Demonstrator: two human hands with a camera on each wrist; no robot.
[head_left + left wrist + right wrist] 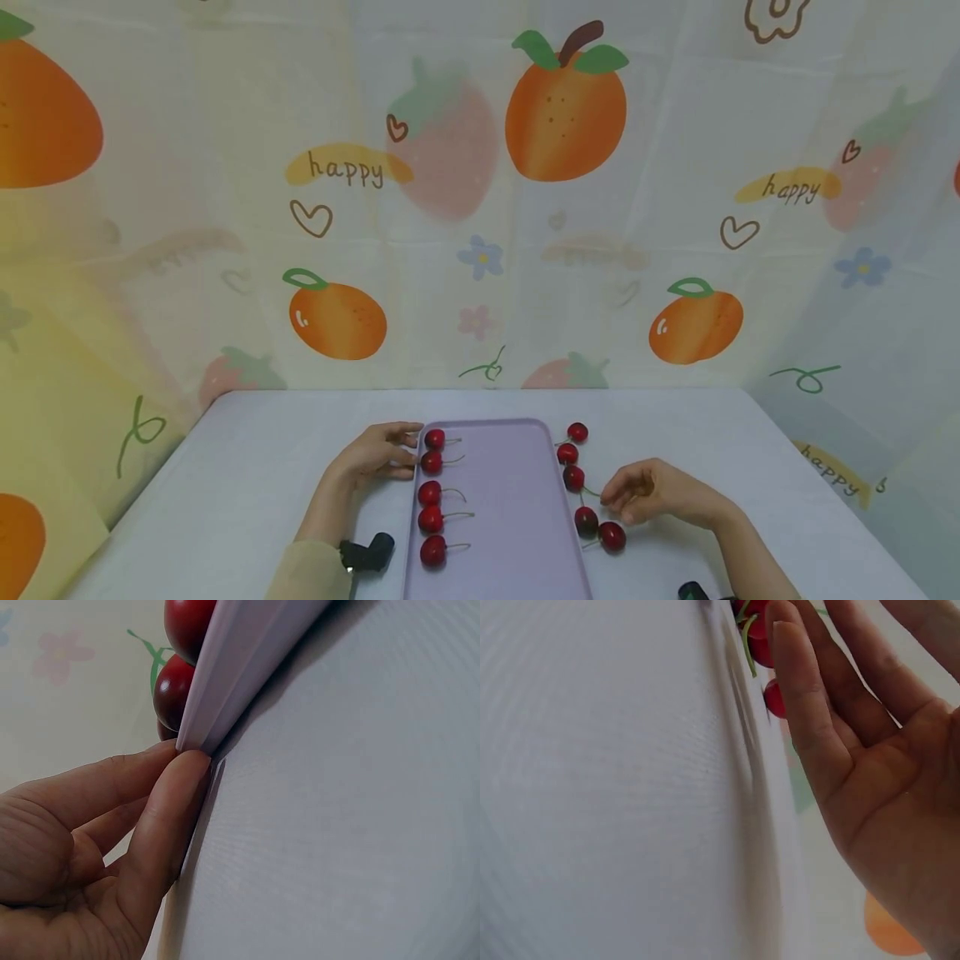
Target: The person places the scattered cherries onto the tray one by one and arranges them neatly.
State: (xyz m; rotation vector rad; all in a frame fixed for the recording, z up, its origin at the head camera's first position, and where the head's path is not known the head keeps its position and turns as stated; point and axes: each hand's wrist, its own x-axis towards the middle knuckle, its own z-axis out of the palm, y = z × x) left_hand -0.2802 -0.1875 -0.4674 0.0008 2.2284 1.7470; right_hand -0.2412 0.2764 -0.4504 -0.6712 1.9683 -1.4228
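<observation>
A lilac tray (498, 492) lies on the table, with several dark red cherries (431, 493) in a column along its left side, stems pointing right. The left hand (377, 452) touches the tray's left rim near the far corner. In the left wrist view, its thumb (166, 806) and forefinger meet at the tray edge beside the cherries (174, 690). To the right of the tray, more cherries (573, 477) lie on the table in an uneven line. The right hand (651, 493), fingers loosely bent, hovers beside them, fingertips close to a green stem (592, 492).
The white table (247, 467) runs back to a fruit-printed cloth (480, 292). Black wrist devices show by the left sleeve (367, 553) and near the right forearm (693, 591). The tray's near end is cut off by the head view's lower edge.
</observation>
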